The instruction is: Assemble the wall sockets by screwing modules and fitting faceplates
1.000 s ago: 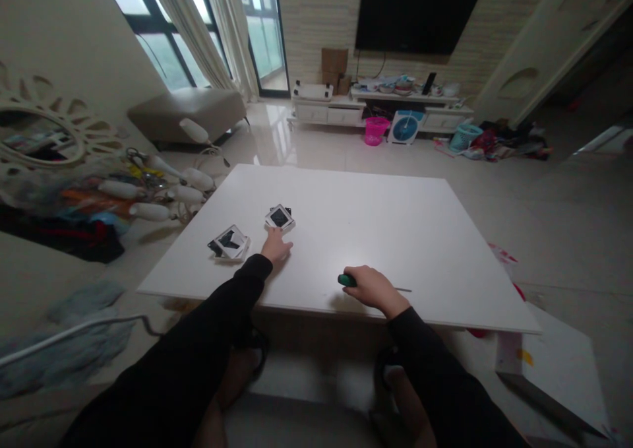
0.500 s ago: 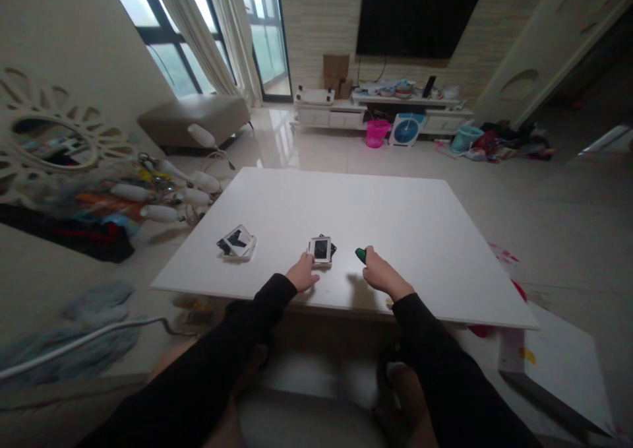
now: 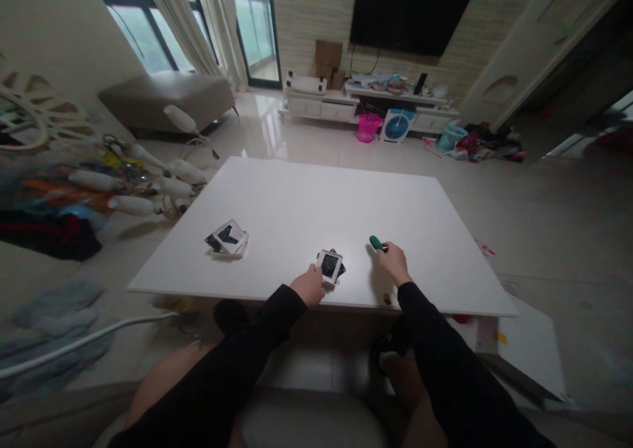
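Note:
My left hand is closed on the left edge of a small square white-framed piece with a black middle. Black corners of a dark part stick out from under that piece, near the table's front edge. In my right hand is a green-handled tool; the green end points up and left, and the rest is hidden by the fingers. To the left lies a stack of similar white and black square pieces, out of reach of either hand's fingers.
The white table spans the middle. A small dark item lies at its front edge below my right hand. A lamp with several white shades stands close to the table's left side. A white board-like piece is low at the right.
My left hand has closed on the white-framed piece and turned it, shifting it slightly toward me. My right hand has moved a little right with the green-handled tool. The view has shifted slightly.

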A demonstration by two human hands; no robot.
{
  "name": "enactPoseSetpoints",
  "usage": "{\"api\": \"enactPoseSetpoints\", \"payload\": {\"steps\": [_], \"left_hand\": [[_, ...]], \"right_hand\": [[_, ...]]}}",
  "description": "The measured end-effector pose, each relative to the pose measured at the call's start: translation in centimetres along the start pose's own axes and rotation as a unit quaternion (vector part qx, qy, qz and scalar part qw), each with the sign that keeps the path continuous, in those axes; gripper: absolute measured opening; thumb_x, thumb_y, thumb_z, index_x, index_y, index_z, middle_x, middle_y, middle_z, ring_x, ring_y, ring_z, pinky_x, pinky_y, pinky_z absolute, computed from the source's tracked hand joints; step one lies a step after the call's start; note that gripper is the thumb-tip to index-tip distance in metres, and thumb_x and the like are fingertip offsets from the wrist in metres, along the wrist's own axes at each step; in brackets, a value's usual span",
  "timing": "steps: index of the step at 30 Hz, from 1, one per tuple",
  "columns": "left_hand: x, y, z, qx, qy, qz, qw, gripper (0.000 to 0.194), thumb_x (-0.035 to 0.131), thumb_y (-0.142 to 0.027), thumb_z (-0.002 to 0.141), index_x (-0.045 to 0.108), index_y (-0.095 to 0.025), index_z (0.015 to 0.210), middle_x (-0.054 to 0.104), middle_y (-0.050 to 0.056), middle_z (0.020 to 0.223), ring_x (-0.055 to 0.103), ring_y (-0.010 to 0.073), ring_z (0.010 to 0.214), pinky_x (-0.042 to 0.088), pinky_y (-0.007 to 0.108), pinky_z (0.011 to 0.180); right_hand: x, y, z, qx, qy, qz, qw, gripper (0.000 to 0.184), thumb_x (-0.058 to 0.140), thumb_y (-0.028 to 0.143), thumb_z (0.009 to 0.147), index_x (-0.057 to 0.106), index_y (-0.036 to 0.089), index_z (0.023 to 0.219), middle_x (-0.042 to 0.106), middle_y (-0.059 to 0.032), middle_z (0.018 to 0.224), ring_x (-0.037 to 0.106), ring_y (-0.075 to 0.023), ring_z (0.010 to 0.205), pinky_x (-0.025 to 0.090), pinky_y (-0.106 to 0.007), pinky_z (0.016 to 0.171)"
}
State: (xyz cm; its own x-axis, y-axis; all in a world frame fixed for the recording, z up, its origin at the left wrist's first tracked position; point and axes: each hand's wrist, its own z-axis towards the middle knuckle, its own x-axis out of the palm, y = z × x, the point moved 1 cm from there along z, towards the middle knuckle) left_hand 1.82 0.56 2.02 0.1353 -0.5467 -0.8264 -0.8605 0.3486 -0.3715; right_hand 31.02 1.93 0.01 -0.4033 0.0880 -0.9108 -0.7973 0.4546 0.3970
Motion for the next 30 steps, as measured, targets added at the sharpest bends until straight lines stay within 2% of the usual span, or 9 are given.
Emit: {"api": "enactPoseSetpoints", "payload": {"steps": [3,8,14,19,30], "left_hand": [[0.0,-0.4,-0.2,0.007,0.023,0.003,1.0,0.048,0.066,-0.027,0.088,0.057,-0.011,0.132,0.056,0.024,0.138,0.071,0.0363,0.119,0.058,0.043,0.1],[-0.2,-0.6,-0.6,0.025,0.043,0.009,0.999,0.053,0.064,-0.029,0.089,0.055,-0.005,0.136,0.054,0.029,0.141,0.069,0.0388,0.123,0.057,0.045,0.102],[-0.9,-0.3,-1.4,0.065,0.072,0.015,0.995,0.054,0.064,-0.028,0.089,0.054,-0.006,0.138,0.056,0.026,0.142,0.068,0.0392,0.124,0.056,0.046,0.104],[-2.1,-0.1,-1.9,0.096,0.082,0.015,0.992,0.045,0.063,-0.026,0.089,0.058,-0.013,0.132,0.06,0.02,0.14,0.069,0.034,0.124,0.055,0.042,0.104],[-3.2,1.6,-1.2,0.106,0.056,0.006,0.993,0.038,0.061,-0.026,0.091,0.063,-0.011,0.126,0.068,0.023,0.133,0.069,0.0349,0.122,0.054,0.043,0.101]], "right_hand": [[1.2,-0.4,0.3,0.029,-0.033,0.021,0.999,0.038,0.052,0.033,0.097,0.067,0.014,0.126,0.077,-0.0159,0.117,0.071,-0.0264,0.105,0.05,-0.034,0.084],[2.6,-0.6,1.0,0.038,-0.062,0.045,0.996,0.039,0.056,0.032,0.093,0.065,0.015,0.126,0.076,-0.0146,0.114,0.07,-0.0253,0.1,0.049,-0.033,0.083],[3.7,-0.7,1.5,0.036,-0.068,0.053,0.996,0.04,0.057,0.029,0.089,0.063,0.014,0.125,0.074,-0.014,0.113,0.067,-0.0249,0.099,0.048,-0.033,0.083],[3.7,-0.6,1.2,0.039,-0.067,0.055,0.995,0.038,0.058,0.029,0.087,0.063,0.015,0.123,0.073,-0.0124,0.11,0.066,-0.0241,0.096,0.047,-0.032,0.083],[3.0,-0.3,1.0,0.045,-0.052,0.039,0.997,0.052,0.062,0.03,0.081,0.057,0.013,0.13,0.066,-0.0167,0.124,0.064,-0.0267,0.105,0.049,-0.035,0.087]]}}
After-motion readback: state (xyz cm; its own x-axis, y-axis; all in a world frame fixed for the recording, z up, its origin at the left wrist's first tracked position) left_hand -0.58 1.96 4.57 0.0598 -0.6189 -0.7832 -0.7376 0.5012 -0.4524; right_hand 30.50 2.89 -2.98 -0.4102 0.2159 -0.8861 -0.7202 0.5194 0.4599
